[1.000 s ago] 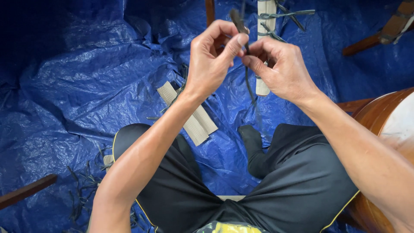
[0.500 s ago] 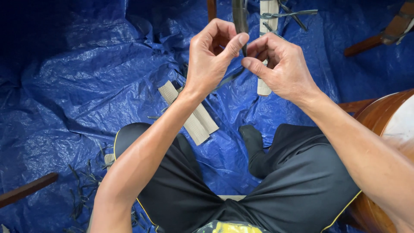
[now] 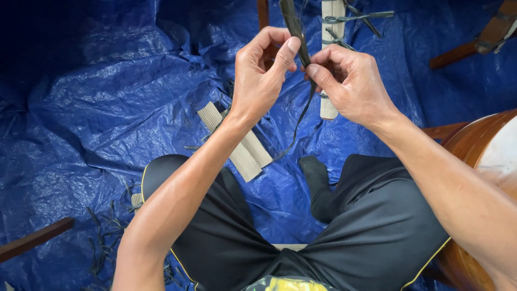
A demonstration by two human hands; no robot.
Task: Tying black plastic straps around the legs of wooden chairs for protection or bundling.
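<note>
Where the frame cuts its top, dark strip (image 3: 295, 27) pinched between left hand (image 3: 261, 75) and right hand (image 3: 353, 81).

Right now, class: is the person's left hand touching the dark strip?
Touching. The head view shows the left hand pinching the dark strip between thumb and fingers.

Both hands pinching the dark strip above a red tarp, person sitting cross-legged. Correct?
Not quite: the tarp is blue, not red, as the head view shows. The rest holds: the left hand and right hand both pinch the dark strip, and the person sits cross-legged.
</note>
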